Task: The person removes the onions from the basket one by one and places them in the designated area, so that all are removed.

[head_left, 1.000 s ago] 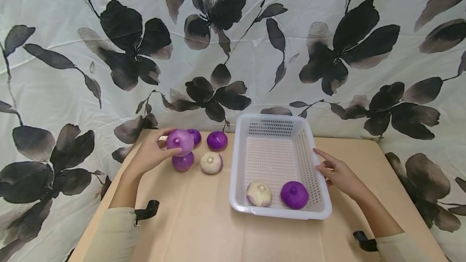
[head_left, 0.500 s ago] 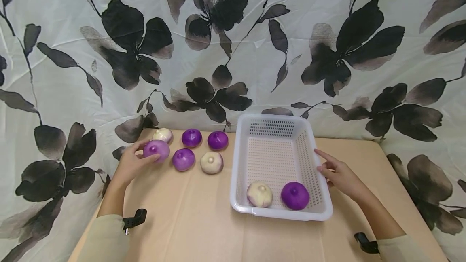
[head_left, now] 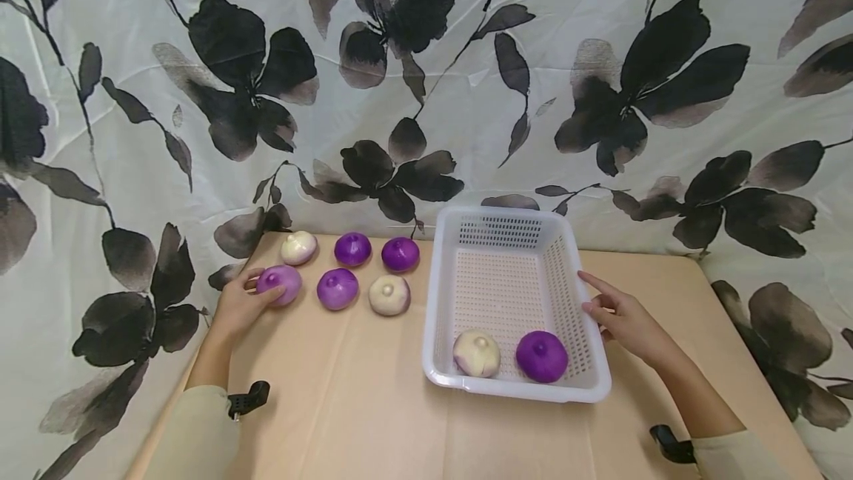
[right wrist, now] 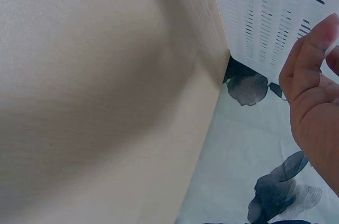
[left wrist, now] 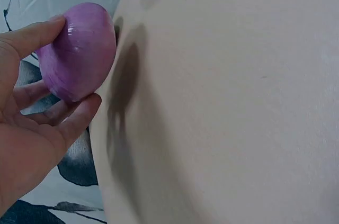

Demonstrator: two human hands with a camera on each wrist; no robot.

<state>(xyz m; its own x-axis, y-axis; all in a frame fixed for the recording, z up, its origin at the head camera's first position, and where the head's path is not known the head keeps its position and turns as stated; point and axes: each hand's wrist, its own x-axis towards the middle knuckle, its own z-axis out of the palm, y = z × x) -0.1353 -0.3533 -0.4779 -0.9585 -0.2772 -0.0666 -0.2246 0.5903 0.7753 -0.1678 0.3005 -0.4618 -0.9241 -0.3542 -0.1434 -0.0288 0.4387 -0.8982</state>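
Observation:
My left hand (head_left: 241, 307) holds a light purple onion (head_left: 280, 285) at the table's far left; in the left wrist view, the thumb lies on one side of the onion (left wrist: 79, 52) and the fingers on the other. Whether its underside touches the table I cannot tell. My right hand (head_left: 623, 323) grips the right rim of a white perforated plastic basket (head_left: 437, 302), some fingers bent below the rim. In the right wrist view, fingers (right wrist: 307, 70) are at the basket's outer wall (right wrist: 254, 17). Inside the basket's near end sit a white onion (head_left: 476, 353) and a dark purple onion (head_left: 542, 356).
Left of the basket stand a white onion (head_left: 298, 247) behind the held one, purple onions (head_left: 352, 250) (head_left: 400, 254) at the back, and a purple onion (head_left: 338, 289) and a white onion (head_left: 389, 295) in front. A floral cloth (head_left: 493, 117) hangs behind the table (head_left: 373, 406).
My left hand has carried the light purple onion leftward and down from above the other onions, uncovering the white onion at the back left. The right hand and basket stay put.

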